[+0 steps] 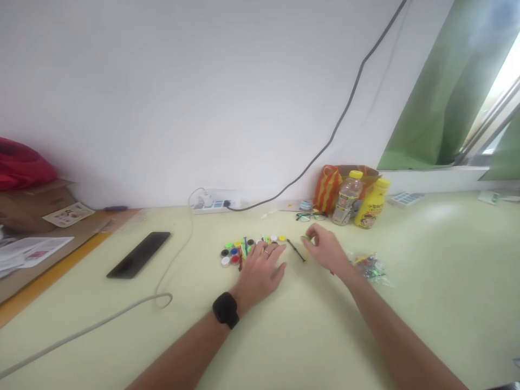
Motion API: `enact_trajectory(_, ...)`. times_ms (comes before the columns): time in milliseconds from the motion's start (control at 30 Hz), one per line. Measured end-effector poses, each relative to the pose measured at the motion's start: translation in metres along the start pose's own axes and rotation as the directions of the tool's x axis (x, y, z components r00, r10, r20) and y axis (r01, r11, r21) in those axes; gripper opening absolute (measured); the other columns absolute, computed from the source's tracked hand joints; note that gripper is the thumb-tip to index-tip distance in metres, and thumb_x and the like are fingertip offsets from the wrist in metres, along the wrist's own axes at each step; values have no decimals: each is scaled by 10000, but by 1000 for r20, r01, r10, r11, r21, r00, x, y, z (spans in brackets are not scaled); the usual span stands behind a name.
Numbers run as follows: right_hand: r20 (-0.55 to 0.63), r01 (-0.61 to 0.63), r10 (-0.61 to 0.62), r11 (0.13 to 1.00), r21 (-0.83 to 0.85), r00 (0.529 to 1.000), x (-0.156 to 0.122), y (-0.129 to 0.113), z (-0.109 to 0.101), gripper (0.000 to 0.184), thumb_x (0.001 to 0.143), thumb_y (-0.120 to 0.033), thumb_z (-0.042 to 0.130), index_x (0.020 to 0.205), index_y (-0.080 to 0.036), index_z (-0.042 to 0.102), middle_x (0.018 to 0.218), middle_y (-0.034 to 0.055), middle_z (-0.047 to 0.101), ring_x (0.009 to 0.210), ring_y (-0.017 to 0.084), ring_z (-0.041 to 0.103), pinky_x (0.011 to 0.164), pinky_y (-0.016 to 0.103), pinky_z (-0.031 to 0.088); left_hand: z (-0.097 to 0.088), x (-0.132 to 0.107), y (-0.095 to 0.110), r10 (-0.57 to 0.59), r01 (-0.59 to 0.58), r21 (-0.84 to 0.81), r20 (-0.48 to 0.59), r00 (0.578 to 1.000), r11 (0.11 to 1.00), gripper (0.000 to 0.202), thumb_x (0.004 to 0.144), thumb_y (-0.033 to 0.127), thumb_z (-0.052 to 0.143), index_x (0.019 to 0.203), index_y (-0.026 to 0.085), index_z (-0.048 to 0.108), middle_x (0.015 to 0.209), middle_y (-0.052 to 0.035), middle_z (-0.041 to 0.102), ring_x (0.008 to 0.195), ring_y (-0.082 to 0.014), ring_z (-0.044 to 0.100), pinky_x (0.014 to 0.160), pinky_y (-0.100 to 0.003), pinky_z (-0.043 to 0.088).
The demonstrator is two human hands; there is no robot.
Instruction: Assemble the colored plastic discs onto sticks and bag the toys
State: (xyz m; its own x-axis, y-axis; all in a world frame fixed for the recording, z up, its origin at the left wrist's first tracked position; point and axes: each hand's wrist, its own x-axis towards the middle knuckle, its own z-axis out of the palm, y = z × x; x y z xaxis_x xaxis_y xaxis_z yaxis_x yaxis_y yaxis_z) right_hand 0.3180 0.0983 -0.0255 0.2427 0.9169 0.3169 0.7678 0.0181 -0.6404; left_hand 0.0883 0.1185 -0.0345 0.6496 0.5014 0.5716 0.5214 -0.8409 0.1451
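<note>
My left hand [262, 269] lies flat on the pale green table [284, 336], fingers stretched out over a cluster of small coloured caps and sticks [244, 249]. A black watch [226, 310] sits on that wrist. My right hand [326, 250] is just to the right, its fingers pinched on a small green piece [305, 238]. A thin black stick [296, 250] lies on the table between the two hands.
A clear bag of coloured parts [369, 266] lies right of my right wrist. Behind stand two bottles [361, 205], an orange bag [327, 187], glasses [311, 216] and a power strip [215, 202]. A black phone [138, 253] and a grey cable [93, 325] lie at left.
</note>
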Motion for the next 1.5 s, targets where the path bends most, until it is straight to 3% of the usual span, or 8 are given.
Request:
enact_trajectory(100,189,31,-112,921,388,976,-12,-23,18,169,810,-358,635,841,-221,541,774,-7,622,589,139,522,572,265,401,3,0,-2,42,-42,-80,0,999,996,456,921,241,620,1364,254,515,1192,-79,662,1101,-283,586,971,-453,477)
enact_trajectory(267,301,-75,-154,773,630,941,-23,-43,30,142,765,-290,663,807,-198,563,786,-4,610,695,145,568,670,282,455,11,-3,-7,25,-29,-159,-23,999,987,277,954,199,563,1227,238,584,1080,-76,690,1015,-250,649,847,-392,535)
enact_trajectory(500,418,-291,-38,661,692,907,-19,-40,17,206,749,-200,541,951,-214,581,825,-15,635,729,139,568,699,280,438,8,-2,-6,14,-31,-222,-77,997,975,257,972,196,543,1224,240,560,1165,-89,631,1110,-249,600,959,-410,504)
enact_trajectory(933,546,-225,-188,767,601,817,-20,-34,13,79,766,-178,522,838,-209,517,718,-36,581,696,139,525,650,255,366,2,-4,-1,10,19,-333,85,996,943,127,963,185,517,1065,239,570,1076,-62,625,976,-217,620,835,-349,496)
enact_trajectory(1033,518,-153,-196,818,555,833,-21,-35,14,73,780,-178,492,838,-212,519,762,-34,574,725,143,511,655,251,364,3,-5,0,17,14,-347,89,996,938,90,968,189,508,1029,233,557,1021,-46,628,954,-209,616,822,-336,483)
enact_trajectory(1167,383,-33,-117,931,364,916,-14,-26,14,202,830,-201,426,918,-214,607,731,-34,513,711,159,492,666,266,377,4,-6,-1,10,31,-326,123,992,945,30,955,228,542,929,220,528,928,-17,621,844,-190,610,748,-312,470)
enact_trajectory(1300,221,-72,17,968,240,975,-2,-4,10,348,843,-232,435,1136,-201,621,699,-33,503,647,172,494,626,283,395,4,-4,-2,41,16,-281,196,980,960,113,947,249,574,854,213,520,853,-2,615,749,-176,602,651,-292,451)
enact_trajectory(1500,40,-115,111,987,112,993,9,19,4,432,818,-232,466,1238,-203,560,725,-21,554,675,183,550,642,290,413,7,-1,-5,97,-71,-183,137,986,981,62,957,264,600,914,221,609,934,-50,682,964,-241,629,821,-379,503)
